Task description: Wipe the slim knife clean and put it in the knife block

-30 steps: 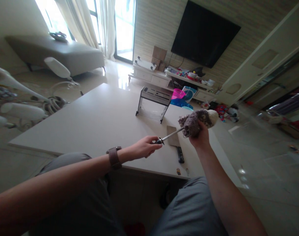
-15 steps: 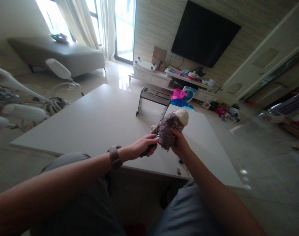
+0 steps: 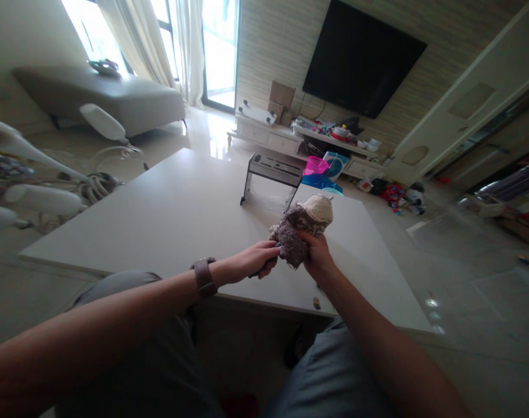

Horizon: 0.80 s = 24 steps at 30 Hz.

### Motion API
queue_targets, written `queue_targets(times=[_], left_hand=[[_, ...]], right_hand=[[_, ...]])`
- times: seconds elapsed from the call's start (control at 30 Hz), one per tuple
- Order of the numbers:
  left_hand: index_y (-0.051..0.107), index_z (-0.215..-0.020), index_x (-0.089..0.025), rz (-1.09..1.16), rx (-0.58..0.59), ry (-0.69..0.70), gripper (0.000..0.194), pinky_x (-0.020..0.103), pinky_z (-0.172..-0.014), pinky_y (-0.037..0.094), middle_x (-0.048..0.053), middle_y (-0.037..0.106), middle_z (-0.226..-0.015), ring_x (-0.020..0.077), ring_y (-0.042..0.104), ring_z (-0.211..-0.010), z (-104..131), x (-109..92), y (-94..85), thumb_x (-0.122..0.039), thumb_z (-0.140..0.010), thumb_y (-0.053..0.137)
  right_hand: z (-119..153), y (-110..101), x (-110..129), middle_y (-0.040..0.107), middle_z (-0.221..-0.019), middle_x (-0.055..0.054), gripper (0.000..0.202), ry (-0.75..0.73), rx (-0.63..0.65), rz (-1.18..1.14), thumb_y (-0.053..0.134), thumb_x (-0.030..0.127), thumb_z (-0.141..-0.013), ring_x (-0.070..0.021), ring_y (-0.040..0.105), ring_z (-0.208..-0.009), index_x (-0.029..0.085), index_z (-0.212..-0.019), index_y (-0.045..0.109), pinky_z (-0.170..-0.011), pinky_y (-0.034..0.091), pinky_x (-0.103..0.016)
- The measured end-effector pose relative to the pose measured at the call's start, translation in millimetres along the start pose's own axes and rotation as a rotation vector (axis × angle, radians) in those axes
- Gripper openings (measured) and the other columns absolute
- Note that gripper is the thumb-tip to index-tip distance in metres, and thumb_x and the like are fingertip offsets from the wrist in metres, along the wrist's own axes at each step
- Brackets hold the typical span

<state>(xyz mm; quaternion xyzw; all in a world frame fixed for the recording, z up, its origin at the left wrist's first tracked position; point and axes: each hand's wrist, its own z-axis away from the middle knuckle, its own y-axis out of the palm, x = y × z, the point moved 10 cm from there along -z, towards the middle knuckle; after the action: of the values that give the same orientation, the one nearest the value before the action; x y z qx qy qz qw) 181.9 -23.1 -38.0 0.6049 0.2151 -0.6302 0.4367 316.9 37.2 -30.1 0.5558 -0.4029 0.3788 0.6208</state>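
Observation:
My right hand point(image 3: 319, 255) is closed around a bunched fuzzy cloth point(image 3: 294, 247), grey-brown with cream patches and a cream rounded end. It is held above the near part of the white table point(image 3: 159, 215). My left hand point(image 3: 264, 259) grips a dark-handled tool point(image 3: 253, 275) mostly covered by the fingers. Its front end meets the left side of the cloth, where I cannot make out its tip. A brown-strapped watch point(image 3: 204, 277) is on the left wrist.
A clear-panelled rack with a dark frame point(image 3: 273, 180) stands on the table beyond the hands. A small yellow-and-black object point(image 3: 316, 303) lies near the front edge. Past the table are a pink basket point(image 3: 316, 166) and a low cabinet point(image 3: 264, 137). White lamp parts point(image 3: 46, 198) are at left.
My right hand has turned the cloth slightly and shifted a little left. The dark tool shows less in my left hand, which has moved slightly right.

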Motion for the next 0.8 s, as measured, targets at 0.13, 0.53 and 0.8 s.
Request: queue_targets(times=[0.13, 0.53, 0.8], left_hand=[[0.048, -0.088, -0.022, 0.089, 0.031, -0.094, 0.027, 0.017, -0.041, 0.025, -0.012, 0.031, -0.060, 0.0060, 0.027, -0.043, 3.1, 3.3, 5.6, -0.044, -0.095, 0.060], [0.052, -0.089, -0.021, 0.033, 0.111, -0.140, 0.024, 0.019, -0.043, 0.022, -0.011, 0.027, -0.060, 0.0070, 0.024, -0.047, 7.2, 4.1, 15.0, -0.043, -0.092, 0.060], [0.052, -0.088, -0.021, 0.012, 0.090, -0.158, 0.028, 0.020, -0.042, 0.021, -0.011, 0.030, -0.057, 0.0072, 0.025, -0.046, 10.9, 10.0, 13.8, -0.046, -0.090, 0.063]], right_hand=[[-11.3, -5.6, 2.9, 0.082, -0.091, -0.004, 0.036, 0.018, 0.014, -0.014, 0.089, 0.018, -0.062, -0.0234, 0.078, -0.079, 0.017, -0.094, 0.074, -0.078, 0.067, -0.039], [-71.3, -74.0, 53.0, 0.083, -0.098, -0.005, 0.023, -0.076, -0.047, -0.126, 0.073, 0.019, -0.078, -0.0221, 0.080, -0.092, 0.017, -0.101, 0.075, -0.093, 0.068, -0.040], [-84.0, -112.1, 67.0, 0.083, -0.094, -0.003, 0.018, -0.124, -0.164, -0.156, 0.068, 0.022, -0.082, -0.0198, 0.080, -0.089, 0.019, -0.097, 0.076, -0.087, 0.068, -0.035]])
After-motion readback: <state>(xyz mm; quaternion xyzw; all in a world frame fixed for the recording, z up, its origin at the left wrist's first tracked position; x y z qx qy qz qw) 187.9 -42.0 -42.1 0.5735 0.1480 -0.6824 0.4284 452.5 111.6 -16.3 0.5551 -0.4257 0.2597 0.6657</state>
